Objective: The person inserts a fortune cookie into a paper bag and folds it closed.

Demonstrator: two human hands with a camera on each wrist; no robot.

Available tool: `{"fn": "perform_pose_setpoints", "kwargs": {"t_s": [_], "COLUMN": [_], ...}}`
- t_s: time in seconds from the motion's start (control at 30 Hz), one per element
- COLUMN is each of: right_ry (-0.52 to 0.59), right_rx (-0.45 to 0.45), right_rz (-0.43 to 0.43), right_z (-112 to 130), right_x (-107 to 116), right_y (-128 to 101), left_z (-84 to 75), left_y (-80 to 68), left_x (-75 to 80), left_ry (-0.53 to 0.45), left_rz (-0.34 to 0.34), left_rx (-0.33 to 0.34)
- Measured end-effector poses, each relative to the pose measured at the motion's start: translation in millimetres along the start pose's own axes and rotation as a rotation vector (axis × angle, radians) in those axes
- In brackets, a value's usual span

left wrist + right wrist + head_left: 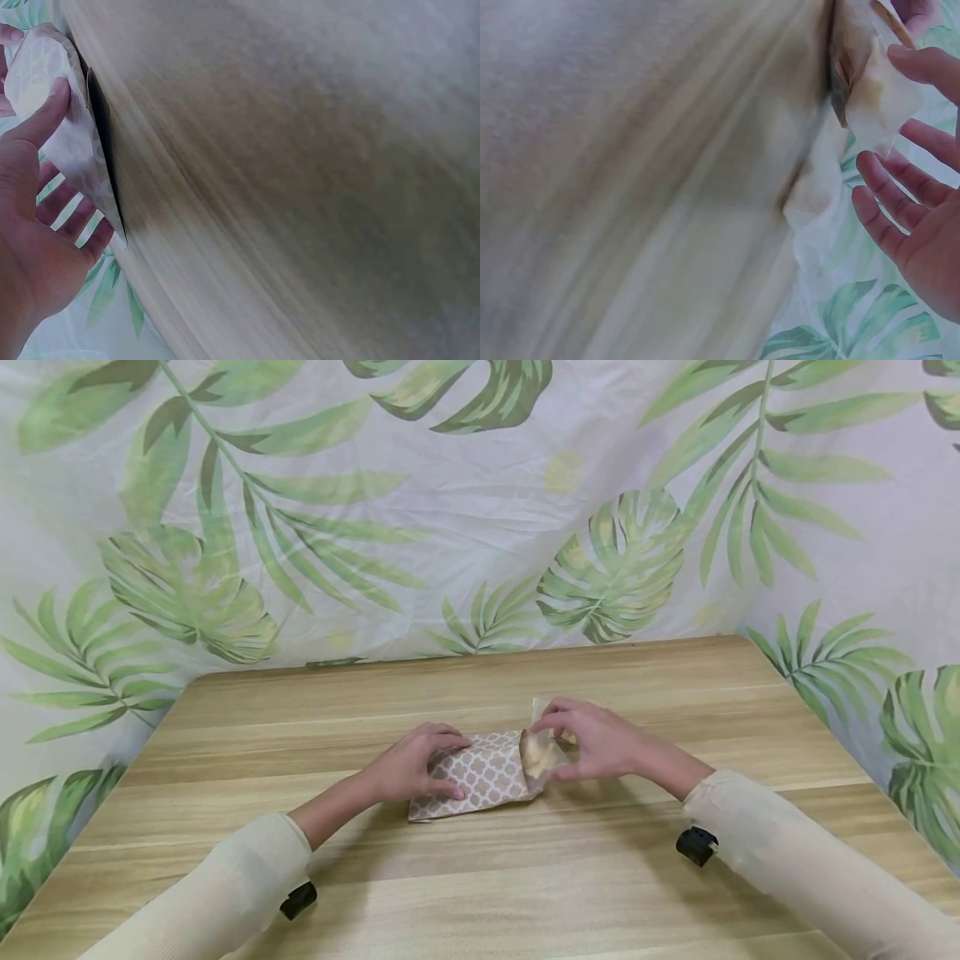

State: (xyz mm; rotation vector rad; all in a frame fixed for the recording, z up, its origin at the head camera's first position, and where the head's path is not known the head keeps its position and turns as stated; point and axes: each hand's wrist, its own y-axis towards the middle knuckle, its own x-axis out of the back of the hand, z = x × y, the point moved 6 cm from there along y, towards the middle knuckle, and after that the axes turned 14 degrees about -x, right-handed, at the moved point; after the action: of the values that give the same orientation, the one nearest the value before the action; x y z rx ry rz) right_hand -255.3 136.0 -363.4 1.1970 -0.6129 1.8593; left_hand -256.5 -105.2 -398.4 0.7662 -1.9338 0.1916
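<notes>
While the left hand [411,768] presses flat fingers on the paper bag [480,774] mid-table [525,877], the right hand [592,747] pinches the pale packet [542,753] at the bag's open mouth. Risk, I'd say: the thin brown-and-white lattice paper tears or slides if that push goes crooked.
</notes>
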Motion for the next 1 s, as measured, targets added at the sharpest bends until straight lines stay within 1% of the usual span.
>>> {"fn": "perform_pose_setpoints", "kwargs": {"t_s": [0.17,0.37,0.5,0.57,0.8,0.87,1.0], "right_ry": [-0.039,-0.067,-0.041,-0.008,0.098,0.107,0.068], "right_rx": [-0.010,0.004,-0.021,-0.024,0.004,0.003,-0.010], "right_rz": [-0.016,-0.003,0.019,0.021,0.015,0.012,-0.003], "right_z": [3,5,2,0,-3,-3,-2], "right_x": [6,2,-3,-5,-10,-10,-7], "right_y": [0,1,1,1,2,2,1], "left_z": [0.8,1.6,2.0,2.1,1.3,1.3,1.3], "left_y": [0.7,1.3,1.6,1.8,1.7,1.6,1.6], "left_x": [0.5,0.5,-0.2,-0.4,-0.7,-0.8,-0.6], "left_ry": [0.005,0.013,0.016,0.014,0.012,0.016,0.012], "left_rz": [-0.005,-0.007,-0.005,-0.005,0.004,0.006,0.007], "left_rx": [-0.007,-0.015,-0.018,-0.018,-0.014,-0.014,-0.020]}}
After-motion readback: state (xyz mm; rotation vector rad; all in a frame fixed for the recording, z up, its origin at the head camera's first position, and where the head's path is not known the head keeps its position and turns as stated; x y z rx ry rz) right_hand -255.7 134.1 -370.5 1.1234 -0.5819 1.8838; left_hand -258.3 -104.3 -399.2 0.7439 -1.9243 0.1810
